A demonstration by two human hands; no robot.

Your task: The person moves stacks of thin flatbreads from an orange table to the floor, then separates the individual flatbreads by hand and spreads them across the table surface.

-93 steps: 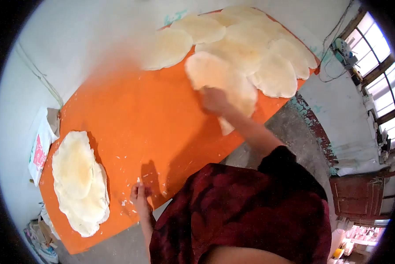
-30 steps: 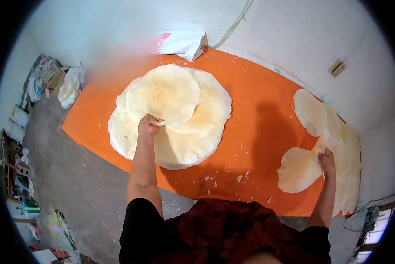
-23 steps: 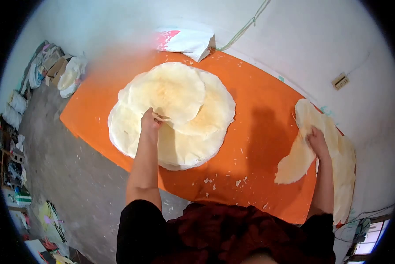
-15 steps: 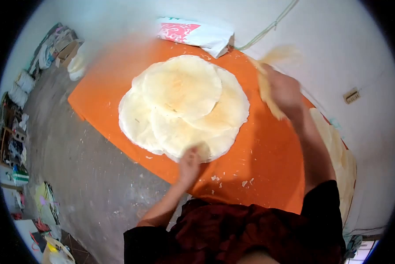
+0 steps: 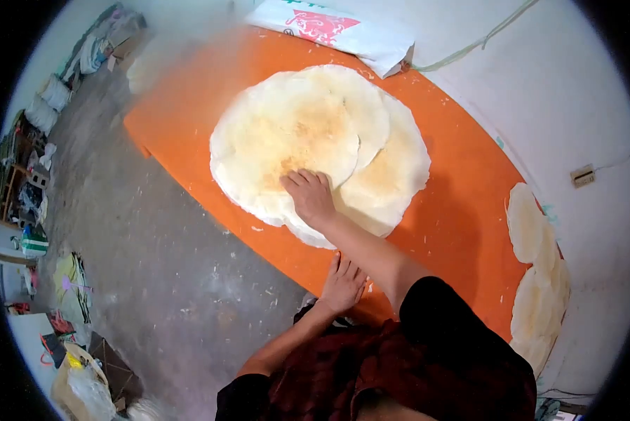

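Observation:
Thin, pale round flatbreads overlap in a wide pile on the orange cloth, with browned patches on their faces. My right hand rests palm down on the upper left flatbread, its fingers laid on the browned part and nothing seen in its grip. Nearer my body, my left hand lies on the table's front edge, just below the pile, fingers spread and holding nothing visible. My right forearm crosses over the near edge of the pile.
More flatbreads lie along the right edge of the orange-covered table. A white printed sack sits at the far edge by the wall. Bags and boxes line the floor at left. Haze blurs the upper left.
My right hand has come from the right side, where it held a thin sheet in the air, onto the pile. A sheet now covers the pile's left. My left hand has drawn back toward me.

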